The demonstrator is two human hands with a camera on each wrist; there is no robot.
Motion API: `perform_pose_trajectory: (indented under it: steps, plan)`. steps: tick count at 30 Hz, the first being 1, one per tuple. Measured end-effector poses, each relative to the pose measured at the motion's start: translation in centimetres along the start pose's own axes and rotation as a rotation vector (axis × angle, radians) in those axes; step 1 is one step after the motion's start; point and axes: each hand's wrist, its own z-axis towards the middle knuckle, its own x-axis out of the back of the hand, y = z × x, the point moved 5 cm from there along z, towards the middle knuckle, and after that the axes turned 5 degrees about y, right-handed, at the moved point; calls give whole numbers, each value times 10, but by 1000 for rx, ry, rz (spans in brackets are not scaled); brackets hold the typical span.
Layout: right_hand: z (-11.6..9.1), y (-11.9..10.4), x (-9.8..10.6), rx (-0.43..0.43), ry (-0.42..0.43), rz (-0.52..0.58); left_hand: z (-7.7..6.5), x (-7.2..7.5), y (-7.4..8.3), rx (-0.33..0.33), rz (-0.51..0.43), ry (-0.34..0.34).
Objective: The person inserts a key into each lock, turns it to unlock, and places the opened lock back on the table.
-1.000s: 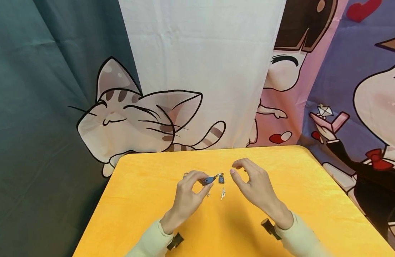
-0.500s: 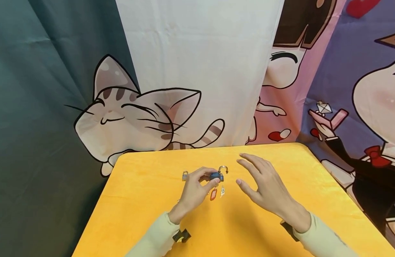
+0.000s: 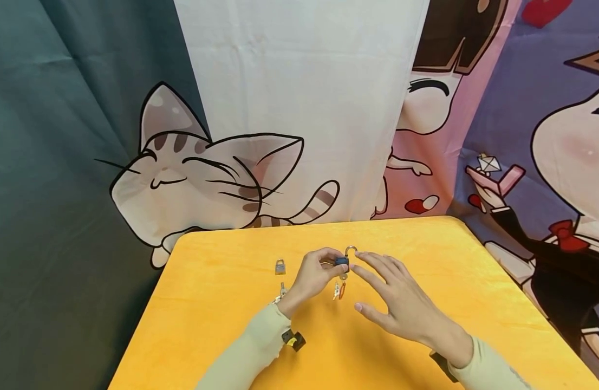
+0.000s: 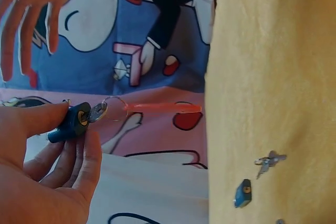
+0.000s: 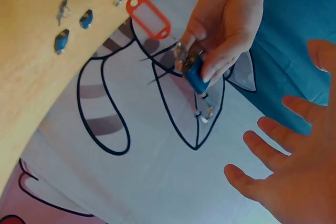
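Observation:
My left hand (image 3: 316, 273) pinches the body of a blue padlock (image 3: 342, 261) between thumb and fingers, above the table. The padlock's shackle (image 3: 351, 249) is swung out, its free end outside the body. In the left wrist view a key (image 4: 97, 112) sits at the lock's keyhole, with a ring and a red key tag (image 4: 163, 108) on it. Beside the padlock, my right hand (image 3: 402, 298) is spread with straight fingers. Its fingertips are close to the shackle in the head view; in the right wrist view there is a gap between them.
On the yellow table (image 3: 207, 303) lie another padlock (image 3: 280, 267) and keys (image 3: 282, 291) to the left. More keys (image 3: 336, 291) lie below the hands. The right wrist view shows several blue padlocks, one of them a padlock (image 5: 61, 41) near keys (image 5: 63, 9). A printed curtain hangs behind.
My left hand has moved right with the padlock, turning it so the shackle points up. My right hand has spread its fingers. The padlock at the left is now uncovered.

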Motion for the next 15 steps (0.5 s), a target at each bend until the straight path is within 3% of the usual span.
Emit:
perform_pose_trajectory:
  steps: [15]
  plan:
    - [-17,-11,-17,-12,-71,18,29,-31,-35,99,145,2]
